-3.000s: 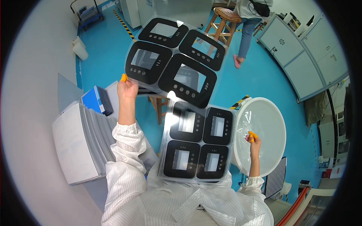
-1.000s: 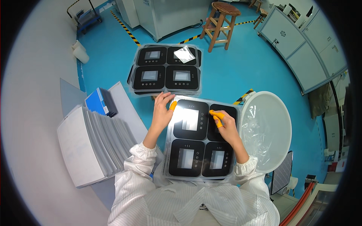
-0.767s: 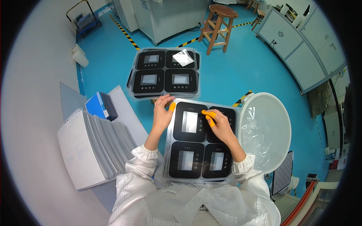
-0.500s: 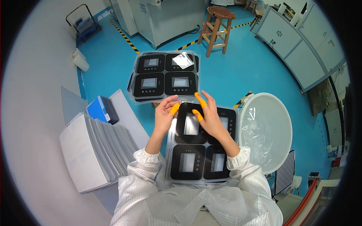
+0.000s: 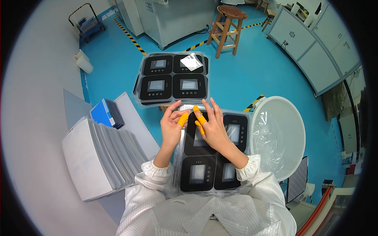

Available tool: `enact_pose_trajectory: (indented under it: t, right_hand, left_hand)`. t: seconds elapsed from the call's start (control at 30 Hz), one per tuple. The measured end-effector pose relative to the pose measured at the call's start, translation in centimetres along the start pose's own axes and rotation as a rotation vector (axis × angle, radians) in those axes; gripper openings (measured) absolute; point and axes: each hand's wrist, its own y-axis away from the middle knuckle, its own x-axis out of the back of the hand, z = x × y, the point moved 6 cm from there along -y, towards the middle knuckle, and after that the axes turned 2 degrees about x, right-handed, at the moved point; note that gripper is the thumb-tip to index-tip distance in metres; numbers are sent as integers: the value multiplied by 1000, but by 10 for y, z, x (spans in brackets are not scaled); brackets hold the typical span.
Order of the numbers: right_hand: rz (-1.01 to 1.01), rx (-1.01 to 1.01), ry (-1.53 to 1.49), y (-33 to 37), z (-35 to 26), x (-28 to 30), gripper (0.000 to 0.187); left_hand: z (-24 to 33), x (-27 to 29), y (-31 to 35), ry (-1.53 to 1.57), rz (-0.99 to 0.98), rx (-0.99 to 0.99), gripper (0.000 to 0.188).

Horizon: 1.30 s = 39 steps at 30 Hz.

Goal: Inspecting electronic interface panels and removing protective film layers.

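A stack of clear sheets with black rounded panels (image 5: 197, 174) lies in front of me, each panel with a window and small round marks. My left hand (image 5: 171, 128) is at its far left corner, thumb and forefinger pinched together on the edge of the top sheet. A yellow finger cot covers that thumb. Over the upper left panel is my right hand (image 5: 214, 131), its fingers apart and yellow cots on thumb and forefinger. The right forefinger points toward the same corner. Whether its tip touches the sheet is unclear.
Beyond lies a second stack of panel sheets (image 5: 156, 85) with a small clear bag (image 5: 191, 62) on top. A white tub (image 5: 301, 133) with clear film inside stands right. At left are a tall pile of sheets (image 5: 88, 161) and a blue box (image 5: 103, 113). A wooden stool (image 5: 232, 13) stands farther off.
The right hand has shifted slightly left and toward me, its forefinger now nearer the left thumb. The top panel sheet's near panels sit a little closer to me.
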Motion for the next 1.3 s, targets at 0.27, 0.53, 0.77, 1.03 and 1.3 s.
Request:
enact_pose_trajectory:
  t: [0.27,0.53,0.77,1.03,1.3]
  right_hand:
    - [330,24,-132,-11,11,24,31]
    - [382,147,-223,-7,9,22,24]
    - [282,107,-248,19,12,12,24]
    - [-17,179,-469,20,2,36,20]
    - [-614,-401,-1354,146,104,115,7]
  left_hand:
    - [-1,-6,2,32,-41,38,44]
    - [-13,-1,6,24,-77,57,40]
    - [-25,1,2,-87,-179,121,29]
    - [-13,-30,-23,128,-215,206,34]
    - [58,185,-75,382,334,-90,34]
